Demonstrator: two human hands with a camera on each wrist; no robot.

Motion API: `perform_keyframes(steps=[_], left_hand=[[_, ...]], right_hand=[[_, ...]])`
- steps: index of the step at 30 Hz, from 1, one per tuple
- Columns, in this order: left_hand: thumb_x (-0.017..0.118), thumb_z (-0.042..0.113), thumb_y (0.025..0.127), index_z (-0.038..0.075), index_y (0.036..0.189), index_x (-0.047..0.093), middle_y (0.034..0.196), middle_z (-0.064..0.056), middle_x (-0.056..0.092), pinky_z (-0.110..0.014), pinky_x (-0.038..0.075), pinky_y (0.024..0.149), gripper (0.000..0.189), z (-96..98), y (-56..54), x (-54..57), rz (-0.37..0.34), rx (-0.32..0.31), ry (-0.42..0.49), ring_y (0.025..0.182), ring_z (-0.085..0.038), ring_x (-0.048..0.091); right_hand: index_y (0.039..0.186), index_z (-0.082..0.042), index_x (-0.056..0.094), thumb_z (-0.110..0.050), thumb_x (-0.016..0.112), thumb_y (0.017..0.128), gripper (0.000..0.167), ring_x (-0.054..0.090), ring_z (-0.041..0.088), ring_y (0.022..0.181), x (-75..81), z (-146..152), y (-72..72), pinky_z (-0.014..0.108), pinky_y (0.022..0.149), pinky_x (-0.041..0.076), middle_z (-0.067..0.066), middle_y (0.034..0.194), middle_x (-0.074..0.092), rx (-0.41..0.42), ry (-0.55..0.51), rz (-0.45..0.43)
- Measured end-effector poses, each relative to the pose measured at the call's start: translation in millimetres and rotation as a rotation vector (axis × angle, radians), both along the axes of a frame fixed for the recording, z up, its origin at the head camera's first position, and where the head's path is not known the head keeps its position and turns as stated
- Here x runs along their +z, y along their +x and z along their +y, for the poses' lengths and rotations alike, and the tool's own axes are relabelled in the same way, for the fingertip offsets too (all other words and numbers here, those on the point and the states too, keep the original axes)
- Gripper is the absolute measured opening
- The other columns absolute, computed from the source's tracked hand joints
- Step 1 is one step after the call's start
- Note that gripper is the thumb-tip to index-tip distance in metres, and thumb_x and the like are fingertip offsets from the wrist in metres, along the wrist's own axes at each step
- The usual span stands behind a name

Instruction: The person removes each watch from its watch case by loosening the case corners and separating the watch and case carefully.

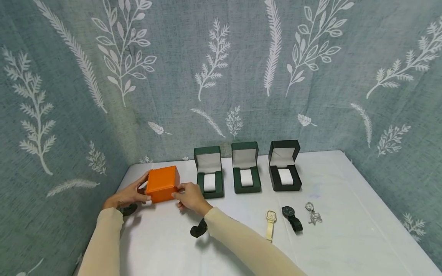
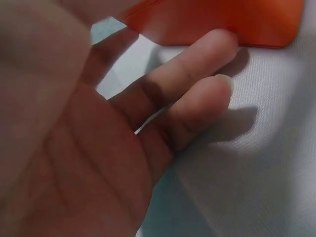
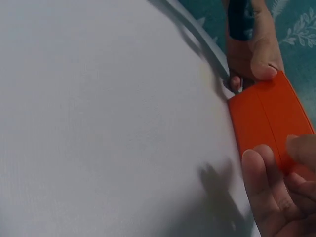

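A closed orange box [image 1: 162,181] sits at the left of the white table, with a hand at each side of it. My left hand [image 1: 132,192] holds its left side, and in the right wrist view the left thumb [image 3: 265,72] lies on a corner of the box. From the right, my right hand [image 1: 191,197] grips the lower right corner, thumb against the front face. A thin seam runs across that face in the right wrist view. In the left wrist view two fingers of the left hand [image 2: 94,143] extend toward the box's lower edge [image 2: 222,34].
Two green watch boxes [image 1: 200,188] [image 1: 237,184] and a black one [image 1: 277,183] stand open along the back, each with a white cushion. Front right lie a gold watch [image 1: 270,222], a black watch [image 1: 292,218] and a silver chain-like piece [image 1: 313,214]. Patterned cloth [image 1: 179,76] surrounds the table.
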State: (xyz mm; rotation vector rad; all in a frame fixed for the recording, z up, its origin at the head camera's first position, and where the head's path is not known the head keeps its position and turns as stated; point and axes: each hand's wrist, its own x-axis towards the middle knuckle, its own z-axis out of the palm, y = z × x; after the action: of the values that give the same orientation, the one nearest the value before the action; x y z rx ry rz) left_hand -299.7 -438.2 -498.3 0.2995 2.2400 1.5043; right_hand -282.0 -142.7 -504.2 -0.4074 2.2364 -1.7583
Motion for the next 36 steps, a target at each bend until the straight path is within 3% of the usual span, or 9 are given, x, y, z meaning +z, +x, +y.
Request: perform_keyframes(steps=[2,4,8,10,12,21,24,29,36], left_hand=[[0.078,0.004,0.091,0.021,0.164,-0.014,0.168,-0.024,-0.013,-0.041,0.057,0.080,0.119,1.2,0.7,2.0,0.007,-0.001,-0.019,0.127,-0.040,0.054],[0.080,0.004,0.090,0.016,0.164,-0.014,0.168,-0.027,-0.009,-0.041,0.058,0.079,0.120,2.0,2.4,3.4,-0.010,0.000,-0.030,0.128,-0.039,0.054],[0.083,0.006,0.087,0.009,0.165,-0.006,0.161,-0.033,0.023,-0.039,0.058,0.078,0.119,4.6,8.3,5.1,-0.037,0.017,-0.042,0.114,-0.025,0.061],[0.085,0.008,0.086,0.008,0.165,-0.002,0.149,-0.032,0.041,-0.039,0.057,0.077,0.118,6.0,11.2,5.5,-0.030,0.038,-0.056,0.107,-0.025,0.060],[0.086,0.010,0.085,0.009,0.166,0.002,0.138,-0.026,0.049,-0.037,0.055,0.076,0.117,7.4,14.0,5.3,-0.005,0.054,-0.078,0.100,-0.027,0.057],[0.089,0.018,0.082,0.009,0.166,0.017,0.139,-0.021,0.051,-0.033,0.049,0.076,0.110,14.1,30.8,7.7,0.178,0.077,-0.184,0.100,-0.029,0.052],[0.089,0.020,0.083,0.010,0.166,0.018,0.129,-0.019,0.055,-0.033,0.048,0.074,0.109,18.1,41.4,6.8,0.181,0.084,-0.189,0.098,-0.027,0.052],[0.088,0.020,0.084,0.007,0.165,0.019,0.142,-0.017,0.052,-0.032,0.049,0.082,0.107,29.1,57.1,3.7,0.170,0.070,-0.158,0.104,-0.027,0.054],[0.089,0.018,0.082,0.006,0.163,0.024,0.137,-0.016,0.057,-0.032,0.051,0.080,0.104,44.4,67.1,8.9,0.201,0.051,-0.118,0.101,-0.029,0.058]], right_hand=[[0.125,0.001,0.069,-0.013,0.077,0.095,0.035,0.065,0.013,0.050,-0.3,-2.2,0.9,0.029,0.050,0.055,0.002,0.103,0.073,-0.010,0.016,0.012],[0.128,0.001,0.069,-0.011,0.077,0.094,0.037,0.063,0.013,0.048,-1.0,-3.4,1.8,0.027,0.048,0.054,-0.001,0.099,0.072,-0.014,0.032,0.030],[0.130,0.003,0.069,-0.008,0.077,0.093,0.039,0.063,0.014,0.046,-1.8,-1.8,3.5,0.025,0.045,0.052,0.000,0.093,0.069,-0.025,0.059,0.103],[0.130,0.003,0.069,-0.008,0.077,0.094,0.039,0.064,0.015,0.047,-1.6,0.5,4.1,0.023,0.045,0.051,0.001,0.093,0.069,-0.025,0.066,0.136],[0.132,0.003,0.068,-0.009,0.076,0.094,0.040,0.064,0.014,0.047,-0.8,3.0,5.5,0.023,0.045,0.051,0.001,0.094,0.070,-0.016,0.066,0.154],[0.122,0.003,0.074,-0.003,0.080,0.089,0.034,0.060,0.006,0.043,1.8,18.5,14.3,0.024,0.046,0.052,0.003,0.090,0.075,0.052,0.053,0.246],[0.124,0.000,0.074,-0.005,0.080,0.090,0.035,0.061,0.006,0.043,3.1,24.4,19.3,0.024,0.045,0.052,0.004,0.091,0.077,0.071,0.062,0.292],[0.126,-0.003,0.074,-0.009,0.082,0.089,0.038,0.061,0.005,0.043,7.2,36.7,30.2,0.024,0.045,0.052,0.000,0.090,0.076,0.082,0.082,0.334],[0.126,-0.005,0.074,-0.013,0.083,0.089,0.039,0.061,0.005,0.043,14.9,56.5,47.4,0.025,0.047,0.053,-0.003,0.090,0.077,0.083,0.049,0.338]])
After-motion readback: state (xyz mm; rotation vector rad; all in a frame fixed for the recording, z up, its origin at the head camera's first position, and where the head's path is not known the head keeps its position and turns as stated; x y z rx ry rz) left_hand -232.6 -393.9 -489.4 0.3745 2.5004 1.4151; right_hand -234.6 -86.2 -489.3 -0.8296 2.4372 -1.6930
